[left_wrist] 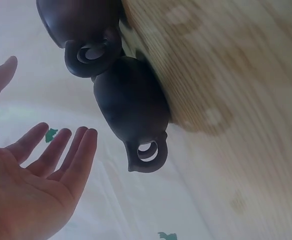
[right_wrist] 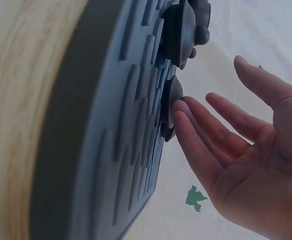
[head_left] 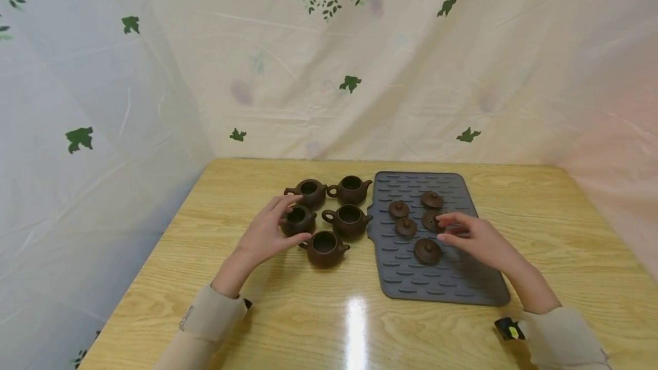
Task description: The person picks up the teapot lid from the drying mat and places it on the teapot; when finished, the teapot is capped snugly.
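Several small dark brown teapots without lids, among them a front one and a middle-left one, stand close together left of a grey mat. My left hand is held over the left side of this group, thumb and fingers apart, gripping nothing. In the left wrist view, its fingers are relaxed beside a teapot. Several knobbed brown lids, one nearest me, lie on the mat. Relaxed fingers of my right hand reach to a lid; in the right wrist view, whether they touch the lid is unclear.
The ribbed mat lies on a wood-grain table. A pale curtain with green leaf and bird prints hangs behind the table and along its sides. Two teapots stand near the mat's left edge.
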Demonstrator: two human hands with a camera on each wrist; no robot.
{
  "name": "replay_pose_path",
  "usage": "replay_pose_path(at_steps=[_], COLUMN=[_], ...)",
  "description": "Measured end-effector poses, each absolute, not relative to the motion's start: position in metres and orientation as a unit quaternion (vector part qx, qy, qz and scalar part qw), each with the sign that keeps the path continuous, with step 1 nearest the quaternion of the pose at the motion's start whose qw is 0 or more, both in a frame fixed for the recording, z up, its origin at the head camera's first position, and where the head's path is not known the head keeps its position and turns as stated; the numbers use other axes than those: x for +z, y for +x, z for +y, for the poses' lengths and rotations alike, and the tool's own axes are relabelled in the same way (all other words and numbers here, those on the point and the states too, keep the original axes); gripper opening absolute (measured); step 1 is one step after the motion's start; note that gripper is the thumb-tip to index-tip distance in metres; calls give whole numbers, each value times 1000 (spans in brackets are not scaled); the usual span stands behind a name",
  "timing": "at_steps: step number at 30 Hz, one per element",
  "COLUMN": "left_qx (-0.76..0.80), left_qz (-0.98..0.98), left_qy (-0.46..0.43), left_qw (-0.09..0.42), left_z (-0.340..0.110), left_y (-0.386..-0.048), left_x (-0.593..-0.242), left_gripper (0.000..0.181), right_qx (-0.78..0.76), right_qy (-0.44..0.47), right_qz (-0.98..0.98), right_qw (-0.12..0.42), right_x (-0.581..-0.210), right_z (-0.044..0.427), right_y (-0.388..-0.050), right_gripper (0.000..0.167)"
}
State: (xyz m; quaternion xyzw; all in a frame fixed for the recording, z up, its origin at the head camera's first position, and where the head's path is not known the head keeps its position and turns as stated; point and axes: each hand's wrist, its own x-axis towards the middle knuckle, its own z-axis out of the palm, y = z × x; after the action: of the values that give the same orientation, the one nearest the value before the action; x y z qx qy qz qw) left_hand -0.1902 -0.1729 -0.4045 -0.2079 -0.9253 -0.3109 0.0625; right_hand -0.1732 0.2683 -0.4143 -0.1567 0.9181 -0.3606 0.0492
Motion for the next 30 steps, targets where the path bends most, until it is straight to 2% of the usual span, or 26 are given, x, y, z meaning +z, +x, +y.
replay_pose_path(at_steps=[15,23,30], left_qx=[-378,-375,-379], left_qz=[-896,-894,-892], left_qy=[-232,-243,-244], left_qw=[5,-16,-26], left_z=[-170,-167,-167], left_y=[-188,-187,-189], left_x=[-408,-411,-416], left_gripper=[45,36,31], right_qx=[-361,-372,-368], right_qy=[-173,-180,-180], right_qz=[914,905,907], right_qw=[75,98,98], right_x=[-425,-428,-430], right_z=[266,263,262], right_y=[-176,-177,-178], right_gripper=[41,37,24])
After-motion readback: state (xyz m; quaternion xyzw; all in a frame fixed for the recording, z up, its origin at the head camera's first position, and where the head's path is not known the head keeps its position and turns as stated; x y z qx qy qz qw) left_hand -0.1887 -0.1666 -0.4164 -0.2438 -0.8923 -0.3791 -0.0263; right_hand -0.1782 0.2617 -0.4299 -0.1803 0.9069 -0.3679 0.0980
